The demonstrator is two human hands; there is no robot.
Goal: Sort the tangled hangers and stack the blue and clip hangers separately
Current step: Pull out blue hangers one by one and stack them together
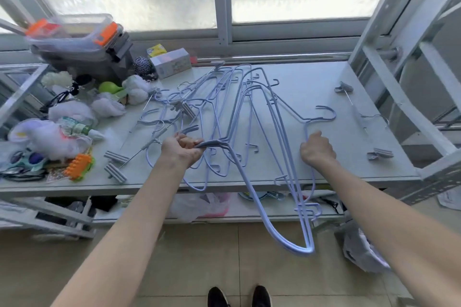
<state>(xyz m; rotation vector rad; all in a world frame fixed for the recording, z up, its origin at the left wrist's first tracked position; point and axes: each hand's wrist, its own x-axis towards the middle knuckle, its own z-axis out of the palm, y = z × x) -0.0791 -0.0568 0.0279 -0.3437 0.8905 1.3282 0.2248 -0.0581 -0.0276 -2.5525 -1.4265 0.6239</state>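
Head view: your left hand (183, 148) clutches bundled blue hangers (250, 190); your right hand (318, 148) grips a single hanger (306, 129) beside them.

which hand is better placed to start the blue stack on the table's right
Right, probably: the right hand grips a blue wire hanger on that side; the left hand holds the blue hanger tangle.

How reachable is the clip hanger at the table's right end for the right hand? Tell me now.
Probably yes, but not at once. The right hand grips a blue hanger, so its grip is taken. Only bare table lies between it and the clip hanger.
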